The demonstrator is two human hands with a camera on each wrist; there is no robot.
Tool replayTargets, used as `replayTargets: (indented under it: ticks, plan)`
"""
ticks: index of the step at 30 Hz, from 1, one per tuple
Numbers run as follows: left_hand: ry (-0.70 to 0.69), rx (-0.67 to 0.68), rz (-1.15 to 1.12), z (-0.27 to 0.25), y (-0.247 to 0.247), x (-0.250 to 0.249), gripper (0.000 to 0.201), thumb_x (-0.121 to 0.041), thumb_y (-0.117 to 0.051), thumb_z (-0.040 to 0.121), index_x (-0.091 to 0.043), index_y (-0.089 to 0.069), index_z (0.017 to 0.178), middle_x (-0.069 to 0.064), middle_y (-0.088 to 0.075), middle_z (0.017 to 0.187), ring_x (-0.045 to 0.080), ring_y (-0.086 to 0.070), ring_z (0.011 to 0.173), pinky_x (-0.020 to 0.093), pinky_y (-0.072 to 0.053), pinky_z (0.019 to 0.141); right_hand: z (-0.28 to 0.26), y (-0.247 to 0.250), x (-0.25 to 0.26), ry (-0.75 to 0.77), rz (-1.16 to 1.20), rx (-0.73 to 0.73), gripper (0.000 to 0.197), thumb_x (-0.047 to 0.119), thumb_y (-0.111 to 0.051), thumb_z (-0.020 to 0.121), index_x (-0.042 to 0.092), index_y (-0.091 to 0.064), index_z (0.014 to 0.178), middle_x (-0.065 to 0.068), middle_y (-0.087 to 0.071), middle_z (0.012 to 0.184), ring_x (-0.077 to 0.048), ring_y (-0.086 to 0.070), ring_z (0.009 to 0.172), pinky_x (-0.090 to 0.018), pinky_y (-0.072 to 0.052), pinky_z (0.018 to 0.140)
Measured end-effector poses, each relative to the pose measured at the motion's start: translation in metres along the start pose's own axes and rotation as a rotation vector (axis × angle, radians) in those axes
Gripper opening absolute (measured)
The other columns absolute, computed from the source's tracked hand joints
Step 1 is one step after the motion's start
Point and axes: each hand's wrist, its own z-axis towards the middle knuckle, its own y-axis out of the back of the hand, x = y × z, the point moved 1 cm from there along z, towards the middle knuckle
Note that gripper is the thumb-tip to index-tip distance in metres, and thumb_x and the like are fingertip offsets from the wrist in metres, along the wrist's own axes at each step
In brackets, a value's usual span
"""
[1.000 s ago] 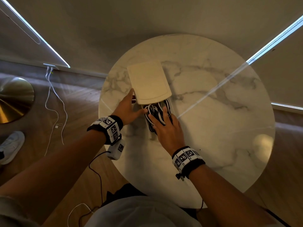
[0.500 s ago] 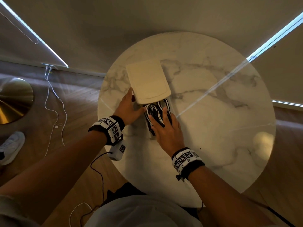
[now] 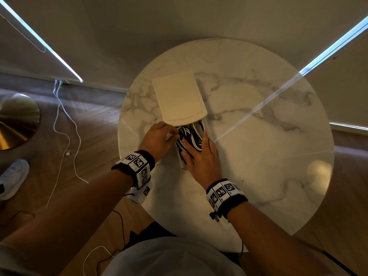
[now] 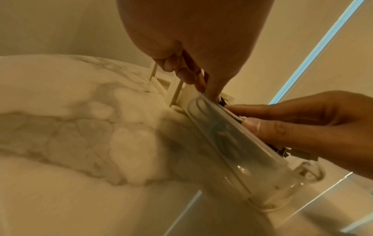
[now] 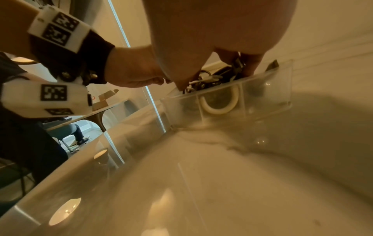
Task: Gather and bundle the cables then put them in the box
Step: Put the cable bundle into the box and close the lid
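So the bundle of black and white cables (image 3: 189,136) is sitting inside the clear plastic rectangular box (image 3: 181,164), piled up pretty much to the rim. From the right wrist view you can see the see-through box (image 5: 226,102) has dividers in it, and a white cable loop (image 5: 219,103) is curled up against the wall of the middle compartment, with darker cable lumped in the sections either side. The far part of the box is covered by a cream flat lid with rounded corners (image 3: 179,98), sitting skewed over it so only the near part of the cables shows.

The right hand (image 3: 201,156) is lying flat on top of the cables, fingers straight and pressing down into the box, not wrapped around anything. The left hand (image 3: 159,138) is at the left edge of the box right by the lid's near corner, fingers curled, fingertips (image 4: 214,94) poking down at the rim. Can't honestly tell if it's pinching a cable, the box wall, or nothing.

Box is on a round white marble desk (image 3: 258,156), roughly left of centre. Off the desk on the wooden floor (image 3: 95,124) there's a thin white cord (image 3: 65,124) trailing from the wall, a brass round lamp base (image 3: 16,120), and a pale sneaker (image 3: 12,176) at the far left.
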Motion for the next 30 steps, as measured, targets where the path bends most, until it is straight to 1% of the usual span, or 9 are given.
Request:
replayTargets:
  ticks: [3,9,12,14,16,19,21,26,30]
  plan:
    - [-0.047,-0.013,0.036,0.002,-0.001,0.002,0.011,-0.018,-0.074,0.086,-0.012,-0.075,0.095,0.004,-0.068,0.097,0.024,-0.060,0.089,0.032,-0.050,0.079,0.001,-0.001,0.001,0.011,-0.009,0.003,0.050,0.046,-0.059,0.096,0.035,-0.056,0.144,-0.031,-0.033,0.157,-0.046,-0.040,0.137,-0.054,-0.040,0.109]
    - [-0.242,0.026,0.152,0.010,0.002,0.005,0.017,-0.022,-0.064,0.088,-0.013,-0.077,0.096,0.005,-0.071,0.096,0.027,-0.061,0.077,0.040,-0.051,0.076,0.001,-0.005,0.003,0.064,-0.086,0.001,0.047,0.043,-0.051,0.100,0.036,-0.052,0.146,-0.034,-0.034,0.154,-0.049,-0.043,0.130,-0.057,-0.041,0.105]
    - [-0.060,-0.089,-0.087,0.009,0.007,0.003,0.020,-0.017,-0.071,0.089,-0.012,-0.068,0.108,0.006,-0.058,0.111,0.015,-0.056,0.087,0.030,-0.051,0.081,0.003,-0.004,0.005,0.061,-0.101,0.021,0.047,0.041,-0.051,0.100,0.034,-0.052,0.146,-0.036,-0.035,0.153,-0.052,-0.044,0.128,-0.059,-0.042,0.104]
    - [0.172,-0.163,-0.200,0.012,0.010,0.004,0.040,-0.025,-0.069,0.090,-0.013,-0.054,0.124,0.006,-0.043,0.125,0.012,-0.053,0.095,0.024,-0.049,0.085,0.003,-0.004,0.007,0.049,-0.104,0.041,0.046,0.040,-0.051,0.101,0.034,-0.052,0.146,-0.036,-0.034,0.154,-0.052,-0.044,0.129,-0.060,-0.042,0.104]
    - [0.338,-0.109,-0.232,0.019,0.009,0.012,0.059,-0.036,-0.067,0.091,-0.016,-0.039,0.139,0.006,-0.037,0.137,0.013,-0.050,0.109,0.028,-0.047,0.094,0.002,-0.003,0.008,0.031,-0.102,0.056,0.045,0.044,-0.047,0.103,0.035,-0.052,0.146,-0.034,-0.033,0.156,-0.050,-0.043,0.131,-0.061,-0.037,0.107]
    - [0.339,0.016,-0.288,0.030,0.009,0.023,0.070,-0.055,-0.063,0.087,-0.028,-0.033,0.144,0.000,-0.049,0.140,0.014,-0.054,0.121,0.042,-0.050,0.100,0.001,0.004,0.011,0.007,-0.125,0.073,0.052,0.061,-0.036,0.102,0.039,-0.051,0.146,-0.031,-0.032,0.158,-0.048,-0.038,0.138,-0.067,-0.016,0.115]
    - [0.329,0.055,-0.289,0.032,0.010,0.022,0.069,-0.052,-0.061,0.089,-0.028,-0.030,0.146,0.001,-0.052,0.140,0.017,-0.056,0.122,0.043,-0.050,0.100,0.001,0.007,0.012,0.004,-0.128,0.091,0.062,0.073,-0.034,0.096,0.042,-0.049,0.147,-0.030,-0.029,0.159,-0.047,-0.033,0.143,-0.071,-0.008,0.115]
    - [0.316,0.092,-0.268,0.033,0.009,0.022,0.076,-0.040,-0.058,0.096,-0.021,-0.014,0.155,0.006,-0.052,0.143,0.017,-0.056,0.123,0.032,-0.048,0.102,0.004,0.005,0.011,-0.015,-0.048,0.133,0.069,0.066,-0.057,0.082,0.038,-0.052,0.145,-0.031,-0.028,0.159,-0.051,-0.034,0.138,-0.069,-0.028,0.109]
    - [0.297,0.096,-0.206,0.036,0.010,0.027,0.079,-0.048,-0.056,0.095,-0.021,-0.014,0.156,0.006,-0.053,0.142,0.017,-0.057,0.123,0.030,-0.047,0.101,0.009,0.003,0.011,-0.019,-0.058,0.123,0.064,0.061,-0.056,0.084,0.037,-0.055,0.143,-0.032,-0.032,0.156,-0.052,-0.037,0.135,-0.069,-0.029,0.109]
